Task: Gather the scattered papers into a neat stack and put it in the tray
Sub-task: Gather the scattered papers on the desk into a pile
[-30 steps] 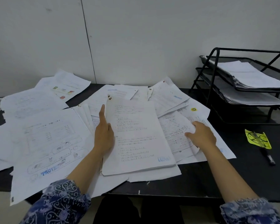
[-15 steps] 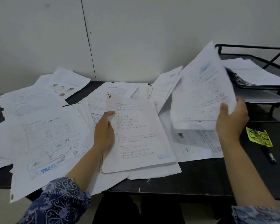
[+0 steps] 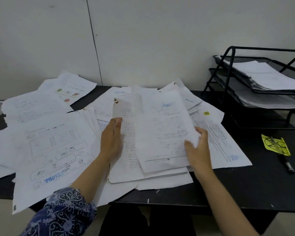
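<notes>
A blurred sheaf of papers (image 3: pixel 162 126) lies atop the middle pile, its right edge against the right hand (image 3: pixel 198 150), whose fingers are loose and spread. The left hand (image 3: pixel 111 138) rests flat on the pile's left edge. More sheets are strewn across the black desk (image 3: pixel 245 188). The wire tray (image 3: pixel 262 79) stands well right, against a white wall.

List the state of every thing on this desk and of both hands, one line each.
Left hand: flat, steadying the central pile.
Right hand: open, laying blurred white sheets on it.
Loose white papers: scattered.
Black wire tray rack: holds paper.
Yellow sticky note: under a black pen.
</notes>
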`<act>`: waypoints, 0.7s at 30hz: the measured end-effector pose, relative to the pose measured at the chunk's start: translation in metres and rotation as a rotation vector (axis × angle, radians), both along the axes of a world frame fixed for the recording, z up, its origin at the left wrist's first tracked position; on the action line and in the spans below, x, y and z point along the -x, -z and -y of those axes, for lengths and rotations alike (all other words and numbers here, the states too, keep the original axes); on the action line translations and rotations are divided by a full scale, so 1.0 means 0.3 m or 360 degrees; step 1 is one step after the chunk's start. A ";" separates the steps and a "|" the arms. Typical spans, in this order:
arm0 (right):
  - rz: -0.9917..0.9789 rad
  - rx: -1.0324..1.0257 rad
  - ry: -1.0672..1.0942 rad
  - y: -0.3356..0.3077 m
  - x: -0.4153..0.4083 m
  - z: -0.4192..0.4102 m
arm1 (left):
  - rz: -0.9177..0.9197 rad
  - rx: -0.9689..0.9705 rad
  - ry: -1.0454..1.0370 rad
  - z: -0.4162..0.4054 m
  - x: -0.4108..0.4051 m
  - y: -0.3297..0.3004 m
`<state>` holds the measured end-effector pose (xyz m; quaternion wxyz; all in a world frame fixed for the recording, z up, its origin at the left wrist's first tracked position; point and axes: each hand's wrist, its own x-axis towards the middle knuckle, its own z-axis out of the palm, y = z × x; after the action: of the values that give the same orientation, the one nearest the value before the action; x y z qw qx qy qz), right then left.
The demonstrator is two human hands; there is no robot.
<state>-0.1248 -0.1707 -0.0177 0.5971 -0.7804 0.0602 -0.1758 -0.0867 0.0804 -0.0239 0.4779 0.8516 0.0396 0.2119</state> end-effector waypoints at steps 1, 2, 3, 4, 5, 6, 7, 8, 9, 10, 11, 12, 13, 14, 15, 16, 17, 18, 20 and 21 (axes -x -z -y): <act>-0.0048 0.0006 -0.0063 0.013 0.008 -0.019 | 0.0001 -0.0018 0.0010 -0.002 0.000 0.003; -0.0084 0.0029 -0.0112 0.023 0.012 -0.034 | -0.0003 -0.0015 0.0021 -0.005 -0.001 0.006; -0.0113 0.0060 -0.0153 0.028 0.012 -0.045 | -0.0006 0.0012 0.0036 -0.009 -0.006 0.009; -0.0143 0.0097 -0.0192 0.028 0.010 -0.053 | -0.0016 0.0062 0.0053 -0.012 -0.011 0.010; -0.0174 0.0144 -0.0230 0.028 0.007 -0.059 | -0.0033 0.0105 0.0062 -0.015 -0.018 0.010; -0.0199 0.0199 -0.0265 0.027 0.005 -0.062 | -0.0050 0.0104 0.0065 -0.022 -0.023 0.012; -0.0216 0.0253 -0.0289 0.025 0.004 -0.063 | -0.0059 0.0075 0.0066 -0.026 -0.027 0.016; -0.0225 0.0301 -0.0307 0.023 0.005 -0.062 | -0.0057 0.0052 0.0065 -0.030 -0.030 0.022; -0.0231 0.0349 -0.0321 0.019 0.007 -0.059 | -0.0047 0.0045 0.0062 -0.033 -0.032 0.027; -0.0236 0.0391 -0.0332 0.016 0.012 -0.059 | -0.0040 0.0044 0.0056 -0.036 -0.032 0.030; -0.0234 0.0422 -0.0340 0.013 0.017 -0.056 | -0.0037 0.0048 0.0049 -0.035 -0.032 0.031; -0.0228 0.0438 -0.0354 0.012 0.022 -0.055 | -0.0048 0.0067 0.0037 -0.034 -0.030 0.031; -0.0220 0.0447 -0.0369 0.011 0.025 -0.054 | -0.0064 0.0105 0.0024 -0.032 -0.031 0.029; -0.0220 0.0456 -0.0382 0.010 0.026 -0.052 | -0.0078 0.0150 0.0016 -0.030 -0.033 0.027; -0.0232 0.0463 -0.0400 0.008 0.025 -0.051 | -0.0082 0.0188 0.0011 -0.028 -0.036 0.026; -0.0255 0.0463 -0.0426 0.005 0.025 -0.051 | -0.0079 0.0208 0.0010 -0.029 -0.038 0.027; -0.0285 0.0463 -0.0459 0.000 0.023 -0.054 | -0.0071 0.0206 0.0009 -0.032 -0.040 0.027; -0.0315 0.0470 -0.0492 -0.003 0.023 -0.056 | -0.0067 0.0186 0.0008 -0.035 -0.041 0.028; -0.0349 0.0506 -0.0547 -0.008 0.022 -0.060 | -0.0079 0.0148 0.0009 -0.041 -0.040 0.031; -0.0359 0.0526 -0.0572 -0.009 0.022 -0.059 | -0.0088 0.0145 0.0014 -0.042 -0.040 0.033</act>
<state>-0.1313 -0.1528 -0.0148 0.4728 -0.8800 -0.0426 0.0137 -0.0748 0.0929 -0.0338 0.5158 0.8346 0.0586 0.1842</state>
